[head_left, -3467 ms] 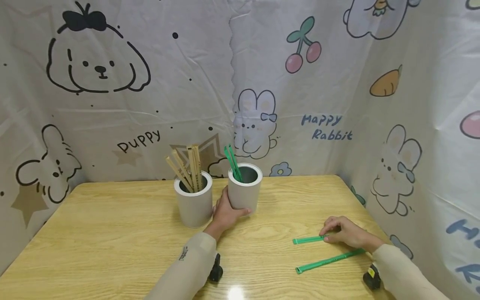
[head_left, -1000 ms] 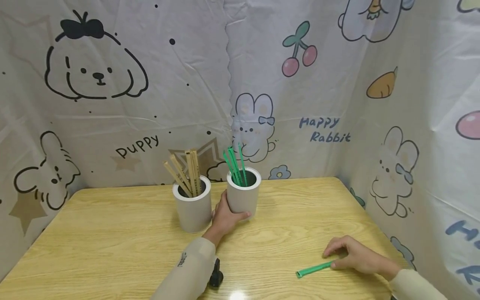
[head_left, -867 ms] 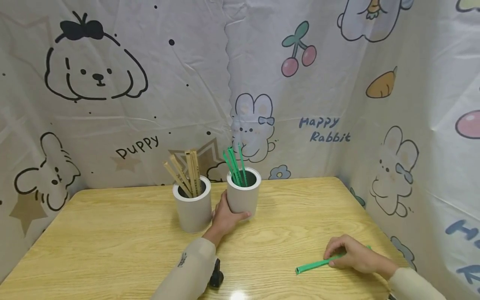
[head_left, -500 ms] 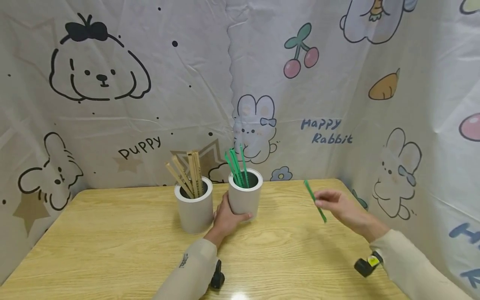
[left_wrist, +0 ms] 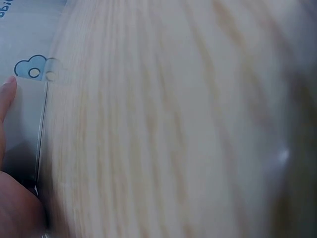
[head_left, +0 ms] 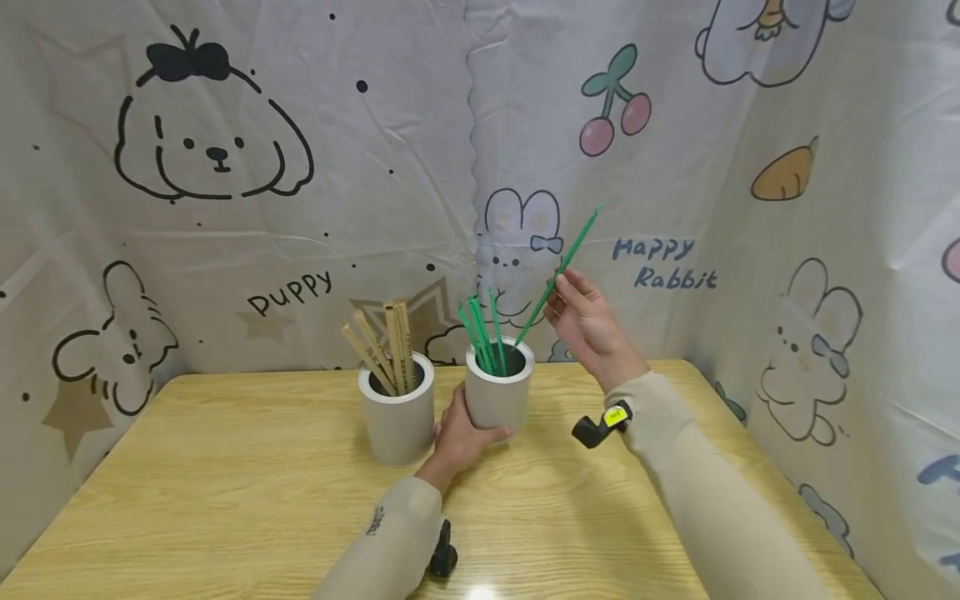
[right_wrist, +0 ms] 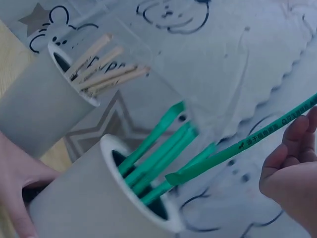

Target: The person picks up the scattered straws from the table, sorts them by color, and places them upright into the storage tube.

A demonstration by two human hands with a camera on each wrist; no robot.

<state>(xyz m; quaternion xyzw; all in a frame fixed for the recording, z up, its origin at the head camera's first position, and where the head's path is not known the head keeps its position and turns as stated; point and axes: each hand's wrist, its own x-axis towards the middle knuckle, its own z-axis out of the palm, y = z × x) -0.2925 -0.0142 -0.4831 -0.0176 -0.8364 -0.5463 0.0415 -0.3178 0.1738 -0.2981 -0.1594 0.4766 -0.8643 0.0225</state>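
Observation:
My left hand (head_left: pixel 457 437) grips the lower side of a white cylindrical cup (head_left: pixel 501 404), thumb across its front. Several slim green stick packets (head_left: pixel 478 329) lean inside that cup. Between thumb and fingers, my right hand (head_left: pixel 588 321) pinches another green stick packet (head_left: pixel 573 250) with dark printing. It slants, its lower end right at the cup's mouth and its upper end pointing up and right. The right wrist view shows that lower end (right_wrist: pixel 181 177) overlapping the packets in the cup. Only the thumb and part of the palm (left_wrist: pixel 17 208) show in the left wrist view.
Just left of the gripped cup stands a second white cup (head_left: pixel 397 425) with several beige stick packets (head_left: pixel 397 333). Both stand toward the back of the wood-grain table (head_left: pixel 247 475). A printed curtain (head_left: pixel 390 167) hangs behind and along the sides.
The right hand picked the last green packet off the table, lifted it left and tilted it over the cup. An earlier green packet went into the cup. The left hand stays on the cup.

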